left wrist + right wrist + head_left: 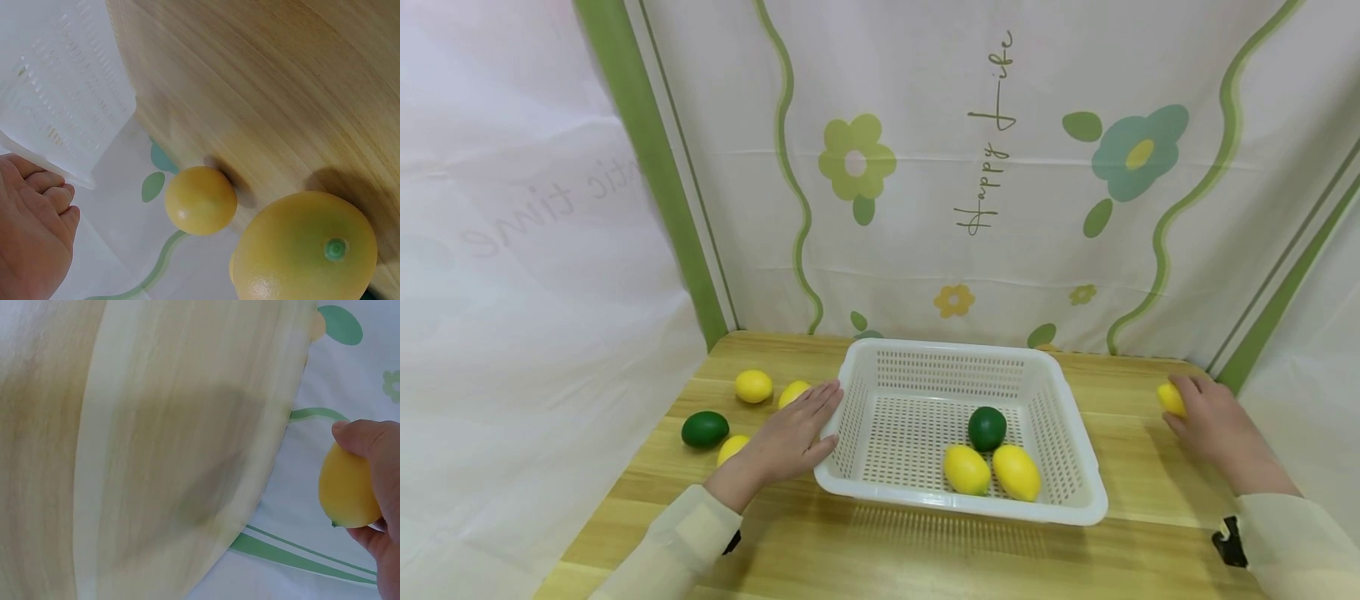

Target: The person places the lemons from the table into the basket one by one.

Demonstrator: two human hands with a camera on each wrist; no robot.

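A white perforated plastic basket [942,498] stands mid-table, with two lemons [967,471] and a dark green fruit [987,428] inside, near its front right. My left hand [790,433] rests against the basket's left rim, fingers extended; in the left wrist view that hand [34,222] touches the rim. On the right, my right hand [1213,421] grips a lemon [1171,401] over the table's far right part. The right wrist view shows this lemon [347,487] between thumb and fingers, apart from the wood, with its shadow below.
Left of the basket, three lemons [753,387] and a dark green oval fruit [705,429] lie on the wooden table [925,558]. My left hand and forearm partly cover two of those lemons. A printed curtain [925,250] hangs behind the table and along both sides.
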